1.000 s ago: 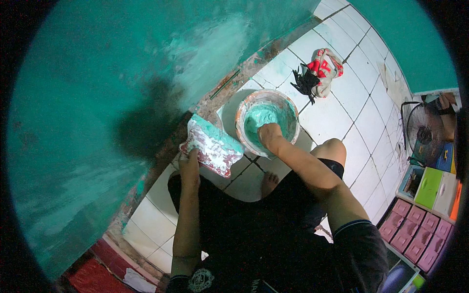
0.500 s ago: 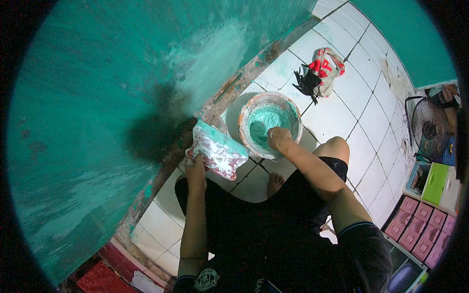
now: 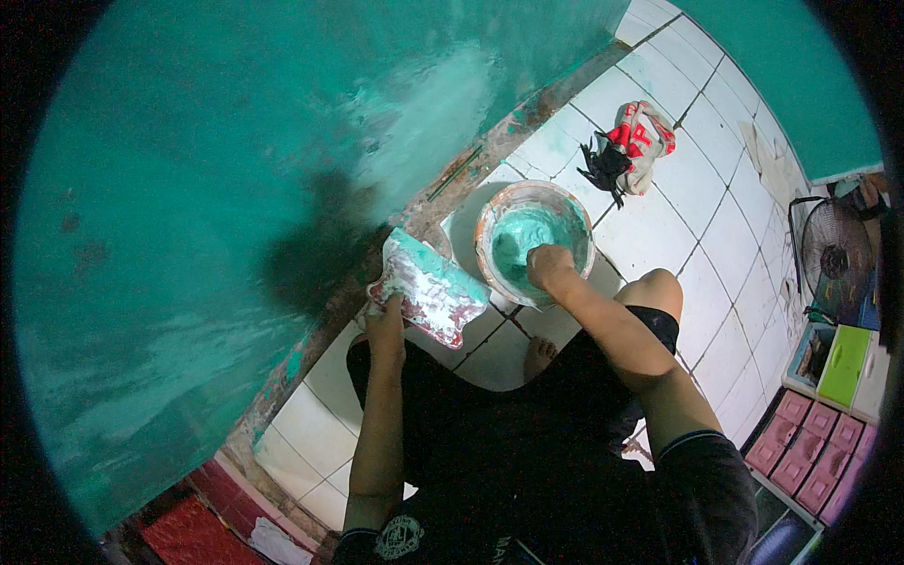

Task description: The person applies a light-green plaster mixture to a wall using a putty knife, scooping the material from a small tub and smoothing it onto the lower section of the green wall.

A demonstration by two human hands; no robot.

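Observation:
In my left hand [image 3: 384, 320] is a wide, dark-red putty scraper [image 3: 428, 292], its face smeared with white and teal putty. The fingers are closed on its near edge, and it is held between the wall and the bucket. My right hand [image 3: 549, 267] is closed at the near rim of a round bucket [image 3: 487, 247] and reaches inside. What that hand grips is hidden from this angle. Wet teal putty [image 3: 518, 234] lies in the bucket, and dried smears coat its inner wall.
A teal wall [image 3: 188, 254] with pale patches rises on my left. A white-and-red bag [image 3: 650, 141] with a black bundle [image 3: 603, 165] lies beyond the bucket on white floor tiles. A fan [image 3: 833, 254] and pink drawers [image 3: 805, 443] stand at the right. My bare foot [image 3: 540, 353] is near the bucket.
The whole view has shifted slightly, so things sit a little further right. My right hand still works inside the bucket, where the putty's surface looks different. The scraper stays in my left hand.

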